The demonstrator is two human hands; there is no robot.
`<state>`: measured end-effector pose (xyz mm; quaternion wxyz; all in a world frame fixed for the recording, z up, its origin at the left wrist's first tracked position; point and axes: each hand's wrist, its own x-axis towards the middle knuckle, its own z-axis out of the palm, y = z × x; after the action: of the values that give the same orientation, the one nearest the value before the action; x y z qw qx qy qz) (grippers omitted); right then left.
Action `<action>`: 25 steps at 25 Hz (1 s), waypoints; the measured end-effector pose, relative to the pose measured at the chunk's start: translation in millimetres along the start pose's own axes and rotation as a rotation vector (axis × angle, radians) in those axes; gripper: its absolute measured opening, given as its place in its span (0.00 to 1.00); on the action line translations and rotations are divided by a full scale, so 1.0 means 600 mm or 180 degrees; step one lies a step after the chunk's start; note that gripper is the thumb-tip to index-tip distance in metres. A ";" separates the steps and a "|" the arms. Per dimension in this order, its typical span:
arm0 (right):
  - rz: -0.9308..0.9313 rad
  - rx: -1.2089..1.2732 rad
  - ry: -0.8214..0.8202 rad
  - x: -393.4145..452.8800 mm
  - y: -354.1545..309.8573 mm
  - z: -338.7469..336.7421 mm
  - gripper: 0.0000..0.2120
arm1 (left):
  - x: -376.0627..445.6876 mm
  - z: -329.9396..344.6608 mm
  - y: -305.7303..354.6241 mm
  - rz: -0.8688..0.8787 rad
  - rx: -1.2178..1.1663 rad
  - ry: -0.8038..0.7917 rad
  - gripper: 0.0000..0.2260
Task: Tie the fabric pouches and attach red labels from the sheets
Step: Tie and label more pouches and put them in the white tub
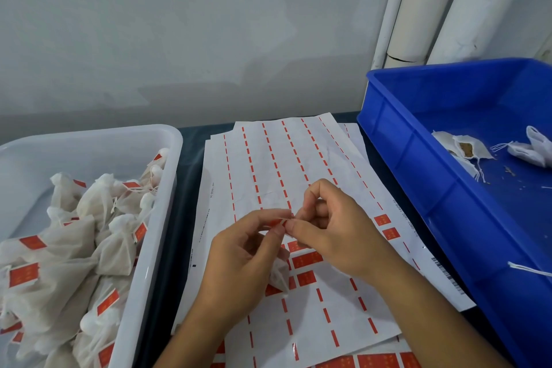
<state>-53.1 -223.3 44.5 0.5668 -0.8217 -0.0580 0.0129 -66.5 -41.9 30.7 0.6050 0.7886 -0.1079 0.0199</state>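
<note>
surface: dark tabletop (191, 158) | left side: white plastic bin (167, 176), far rim near the wall edge | middle: stack of label sheets (298, 158), fanned, running from the far edge to the near edge | right side: blue crate (418, 140), touching the sheets' right margin

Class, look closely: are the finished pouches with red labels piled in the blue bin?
No, the labelled pouches lie in the white tub; the blue bin holds unlabelled ones.
</note>
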 end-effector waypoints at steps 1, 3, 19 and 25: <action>-0.0002 -0.0014 0.0017 -0.001 0.000 0.001 0.12 | 0.000 0.001 -0.001 -0.0031 -0.0018 0.0041 0.12; -0.0003 -0.0090 0.0040 -0.002 0.000 0.002 0.13 | 0.001 0.003 -0.002 -0.0082 -0.0040 0.0090 0.15; -0.0295 -0.0065 0.0202 -0.003 -0.001 0.018 0.02 | 0.000 0.005 0.008 -0.0039 -0.0142 0.0308 0.18; -0.0106 0.0385 0.0486 -0.002 0.000 0.028 0.12 | 0.001 0.012 0.004 0.0557 0.0798 0.0884 0.08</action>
<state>-55.9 -207.7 38.4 0.6183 -0.7835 -0.0275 -0.0557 -67.2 -49.4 31.1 0.5072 0.8350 -0.0882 0.1942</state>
